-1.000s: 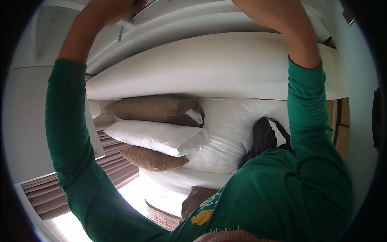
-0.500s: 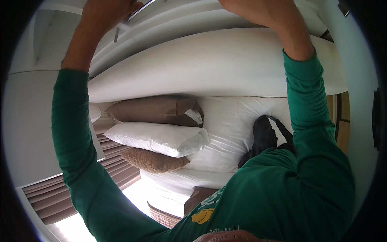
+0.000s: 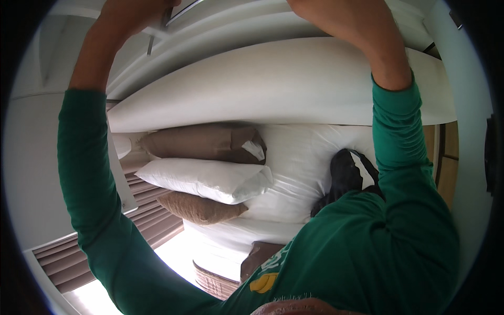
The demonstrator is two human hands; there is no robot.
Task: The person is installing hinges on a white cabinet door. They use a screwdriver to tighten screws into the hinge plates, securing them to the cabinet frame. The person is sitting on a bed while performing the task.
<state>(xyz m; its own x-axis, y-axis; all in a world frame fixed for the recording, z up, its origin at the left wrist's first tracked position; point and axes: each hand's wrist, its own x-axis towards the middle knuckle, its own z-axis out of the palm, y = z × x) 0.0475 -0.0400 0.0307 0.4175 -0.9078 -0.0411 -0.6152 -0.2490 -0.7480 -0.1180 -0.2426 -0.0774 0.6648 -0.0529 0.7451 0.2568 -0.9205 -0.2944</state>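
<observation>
Both my arms, in green sleeves, are raised toward the upper edge of the view. My left hand (image 3: 134,14) is close to a thin shiny metal strip (image 3: 184,11) on a white ridged fixture (image 3: 231,39). Its fingers are mostly cut off by the picture's edge, so its grip does not show. My right hand (image 3: 336,18) reaches up over the same fixture, farther right, its fingers also out of view. A short grey peg (image 3: 150,45) sticks out below my left hand.
Under the fixture runs a long white padded panel (image 3: 252,86). A brown pillow (image 3: 194,143), a white pillow (image 3: 202,178) and a brown textured cushion (image 3: 202,207) lie on a white-sheeted bed (image 3: 291,157). My dark-clad leg (image 3: 346,168) is on the bed. Pleated curtains (image 3: 68,268) hang at lower left.
My left hand and forearm have shifted slightly left and up. My right wrist has come slightly down. The bedding looks the same.
</observation>
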